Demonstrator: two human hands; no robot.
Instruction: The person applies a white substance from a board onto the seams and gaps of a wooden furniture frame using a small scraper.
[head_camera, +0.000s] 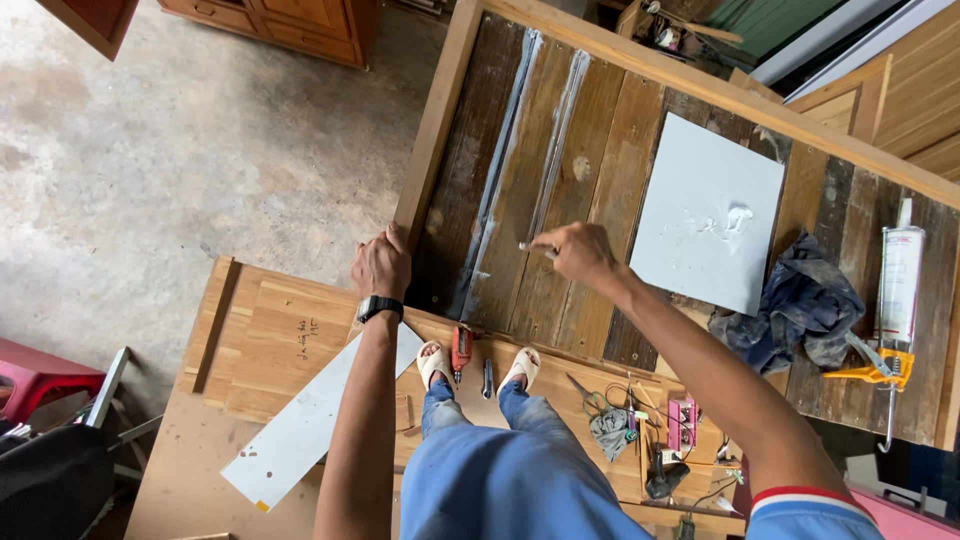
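Fingers (548, 243) of the right hand (578, 254) are pinched on a small thin tool (528, 246), prob. a scraper or spatula, too small to tell for sure. Its tip points toward the person's left and touches the pale filler line (545, 140) on the plank panel (590, 190). That line's long axis runs away from the person, from near the panel's near edge up to the far end; a second pale line (500, 160) runs just beside it, further left. So the seam lies straight ahead of the rt fingers, lengthwise up the boards.

Left hand (381, 264), w/ a dark wristwatch (379, 306), is clenched over the panel's frame edge (432, 130) at the near left corner, well apart from the seam; rt hand is the nearer one.

Further right on the panel: white square board (700, 190) smeared w/ filler, crumpled dark rag (800, 310), caulking gun (895, 300) lying lengthwise. Below, by the sandalled feet (478, 365), a red drill (461, 350) and a long white strip (310, 420) lie on a wooden board on the floor.
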